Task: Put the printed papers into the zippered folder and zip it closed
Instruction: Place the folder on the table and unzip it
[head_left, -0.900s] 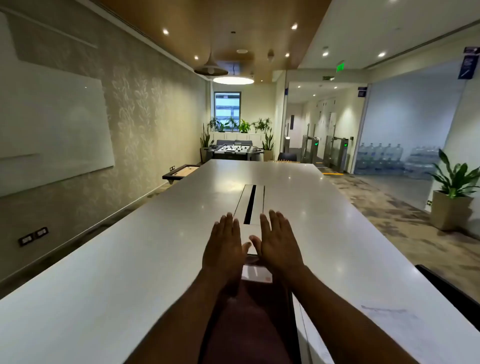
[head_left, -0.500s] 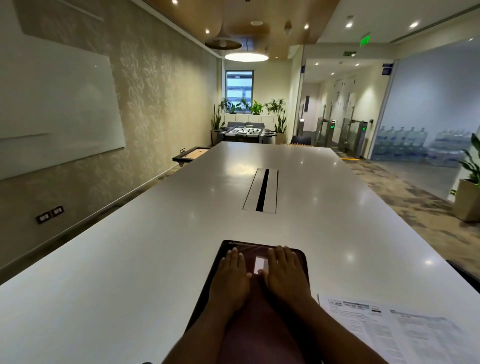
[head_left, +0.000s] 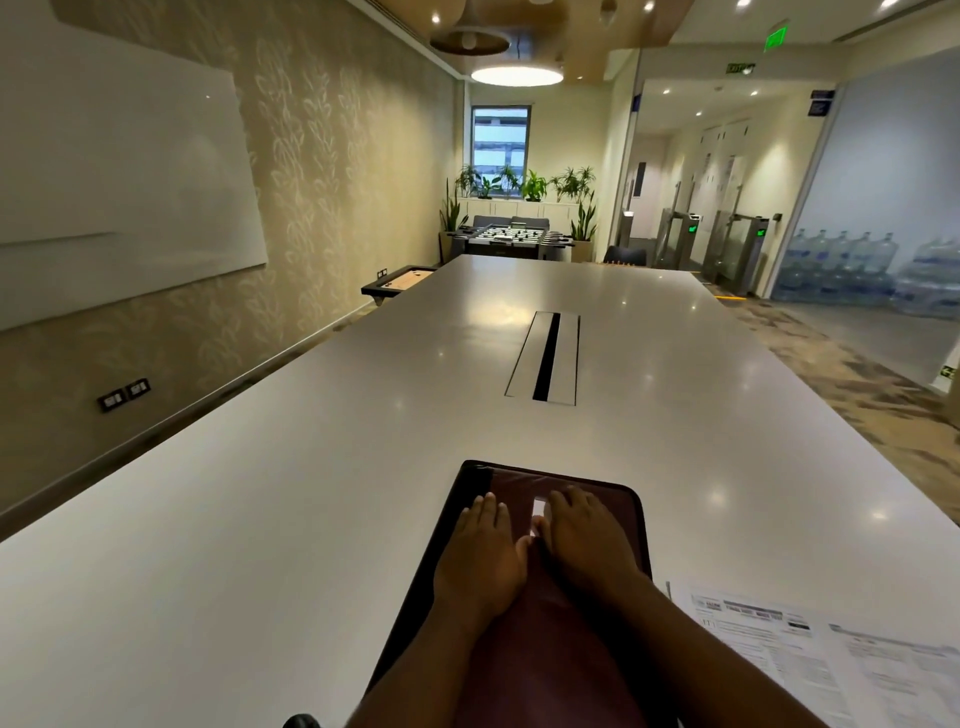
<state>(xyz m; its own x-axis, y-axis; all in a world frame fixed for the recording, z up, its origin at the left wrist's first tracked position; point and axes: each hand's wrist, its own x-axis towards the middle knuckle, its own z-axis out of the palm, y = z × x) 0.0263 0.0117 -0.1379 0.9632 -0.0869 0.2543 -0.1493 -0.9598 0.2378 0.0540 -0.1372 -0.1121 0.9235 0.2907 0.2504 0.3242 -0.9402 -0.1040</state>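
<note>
Lower centre of the frame: a dark maroon zippered folder (head_left: 519, 480) lies flat on the white table (head_left: 260, 519); I cannot tell whether it is zipped. My left hand (head_left: 480, 558) and right hand (head_left: 587, 545) rest side by side on its cover, fingers (head_left: 488, 512) straight and flat, gripping nothing. The printed papers (head_left: 810, 649) lie at lower right, just beside the folder. I judge the folder soft-sided, light and floppy, best taken at its zipper edge. The papers look thin and slippery, best lifted as one stack.
</note>
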